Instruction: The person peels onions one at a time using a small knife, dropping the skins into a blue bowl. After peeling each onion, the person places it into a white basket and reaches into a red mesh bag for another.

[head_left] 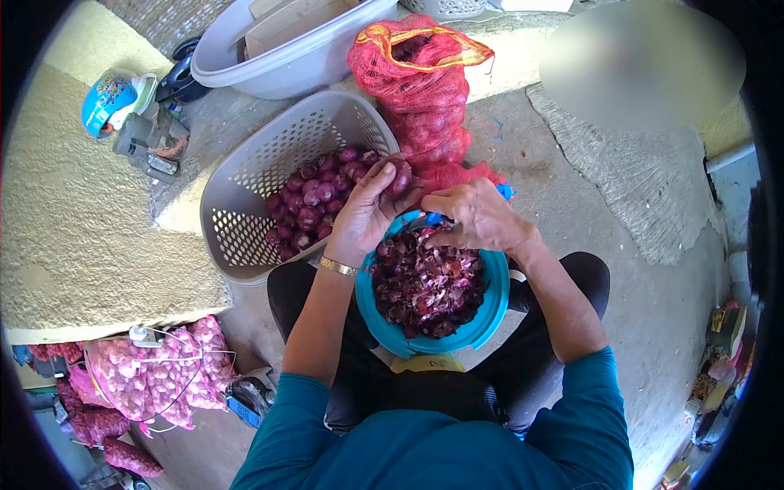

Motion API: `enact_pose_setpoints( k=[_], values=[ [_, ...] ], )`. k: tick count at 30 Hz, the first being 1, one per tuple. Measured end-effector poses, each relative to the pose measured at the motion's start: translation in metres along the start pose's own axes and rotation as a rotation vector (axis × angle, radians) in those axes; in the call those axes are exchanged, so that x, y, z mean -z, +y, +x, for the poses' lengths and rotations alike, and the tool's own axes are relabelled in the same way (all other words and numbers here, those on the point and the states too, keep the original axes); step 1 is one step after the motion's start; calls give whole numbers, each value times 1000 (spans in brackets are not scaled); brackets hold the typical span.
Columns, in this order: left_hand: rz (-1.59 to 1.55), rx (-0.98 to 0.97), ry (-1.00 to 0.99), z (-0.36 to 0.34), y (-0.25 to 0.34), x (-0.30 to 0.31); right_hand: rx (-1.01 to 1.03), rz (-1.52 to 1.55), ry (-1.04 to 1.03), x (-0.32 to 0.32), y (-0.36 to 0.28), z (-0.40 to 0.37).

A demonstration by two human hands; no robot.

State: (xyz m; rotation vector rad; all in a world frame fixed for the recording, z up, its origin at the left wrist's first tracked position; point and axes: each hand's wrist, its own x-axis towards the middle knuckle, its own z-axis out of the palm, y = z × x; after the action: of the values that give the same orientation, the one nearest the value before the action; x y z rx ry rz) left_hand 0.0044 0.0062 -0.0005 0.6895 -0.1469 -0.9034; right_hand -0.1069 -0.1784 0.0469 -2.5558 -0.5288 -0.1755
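nearest, teal sleeves (600, 392) are seen, and dark-trousered legs (584, 278) are spread on either side of a blue basin (494, 302). the basin is heaped with onion peelings (429, 282). near its far left rim, a reddish-purple onion (399, 176) is grasped between the thumb and fingers of the left hand (367, 208); a gold-coloured band (338, 266) is worn on that wrist. the right hand (478, 214) is held just beside, above the peelings, with its fingers curled; a small blue piece (438, 218) is seen by them, but whether it is gripped cannot be told. to the left, pink net bags (155, 367) are filled with pale bulbs. beyond the basin on the left, a grey perforated basket (224, 192) is partly filled with loose purple onions (314, 196). just beside the basket, a red net sack (420, 114) is stood upright, its yellow-edged mouth opened. farther off, a box (290, 28) is contained in a pale grey tub (294, 61).
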Motion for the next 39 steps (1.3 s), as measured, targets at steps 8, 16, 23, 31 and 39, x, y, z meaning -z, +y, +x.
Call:
enact_pose_setpoints(
  k=[8,16,23,31,39],
  values=[
    [-10,87,-51,2,-1,10,2,86,31,6,-6,-1],
    [204,93,-72,-3,-5,-9,-311,115,365,0,-3,3],
    [228,93,-51,-3,-8,-10,-346,109,285,0,-5,5],
    [290,52,-78,-1,-10,2,-292,87,320,-9,0,5],
    [198,110,-20,0,-12,5,-250,112,196,-3,-5,4]
  ],
)
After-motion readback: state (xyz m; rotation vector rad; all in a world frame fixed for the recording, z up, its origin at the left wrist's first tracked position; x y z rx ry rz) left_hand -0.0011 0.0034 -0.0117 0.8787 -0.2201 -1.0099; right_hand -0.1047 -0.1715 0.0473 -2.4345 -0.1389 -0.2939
